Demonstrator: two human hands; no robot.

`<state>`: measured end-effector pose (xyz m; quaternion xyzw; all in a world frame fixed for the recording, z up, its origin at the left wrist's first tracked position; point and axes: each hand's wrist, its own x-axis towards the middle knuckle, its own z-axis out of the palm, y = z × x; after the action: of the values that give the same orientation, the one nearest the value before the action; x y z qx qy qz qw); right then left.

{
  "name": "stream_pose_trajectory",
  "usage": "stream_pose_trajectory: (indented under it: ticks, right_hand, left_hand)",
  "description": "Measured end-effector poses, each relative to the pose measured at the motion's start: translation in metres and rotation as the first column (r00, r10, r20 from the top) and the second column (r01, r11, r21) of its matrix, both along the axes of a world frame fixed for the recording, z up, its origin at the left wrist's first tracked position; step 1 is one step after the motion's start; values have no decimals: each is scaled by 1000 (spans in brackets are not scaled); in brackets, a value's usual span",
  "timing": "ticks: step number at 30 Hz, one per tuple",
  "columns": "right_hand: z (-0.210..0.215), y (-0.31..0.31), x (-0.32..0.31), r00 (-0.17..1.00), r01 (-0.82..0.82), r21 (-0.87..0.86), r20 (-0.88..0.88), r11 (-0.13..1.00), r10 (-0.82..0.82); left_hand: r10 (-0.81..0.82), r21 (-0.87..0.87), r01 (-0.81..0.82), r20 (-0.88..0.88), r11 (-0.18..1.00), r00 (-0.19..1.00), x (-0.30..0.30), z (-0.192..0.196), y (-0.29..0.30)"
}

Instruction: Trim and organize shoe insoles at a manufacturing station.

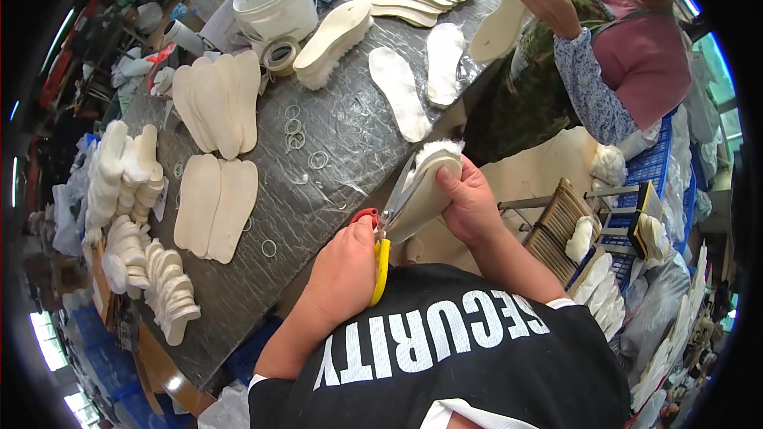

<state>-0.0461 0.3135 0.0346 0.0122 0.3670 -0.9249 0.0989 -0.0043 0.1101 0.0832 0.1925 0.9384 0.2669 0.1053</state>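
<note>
My left hand is closed around a pair of scissors with one red and one yellow handle. The blades point up and away, along the edge of a cream insole with white fleece showing at its far end. That insole is gripped by my right hand, thumb on its upper face. Whether the blades are cutting into the fleece cannot be made out. Both hands are just off the table's near edge, in front of my body. Two white fleecy insoles lie on the table beyond them.
On the dark table are flat insoles, rubber bands, tape rolls and a white bucket. Bundled insoles line its left edge. A co-worker holds an insole at the right, behind a wooden-slatted seat.
</note>
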Motion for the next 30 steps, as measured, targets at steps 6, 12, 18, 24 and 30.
stream_pose_trajectory:
  ticks: [6,12,18,24,30]
  right_hand:
    - [1,-5,2,1000,-27,-50,1,998,27]
    - [-1,-9,0,999,-43,-63,-21,997,42]
    - [1,-14,-6,998,-53,-25,-40,998,52]
    - [2,-22,-6,998,-41,37,-39,998,42]
    - [2,-28,-10,996,-77,143,-35,987,83]
  left_hand:
    - [2,-7,-2,94,1000,996,5,6,3]
    - [10,47,-17,141,999,990,6,9,-1]
    - [-8,90,-5,146,996,989,3,5,-6]
    - [-39,123,28,88,992,995,4,5,-14]
    - [-43,230,27,67,973,997,-2,-5,-19]
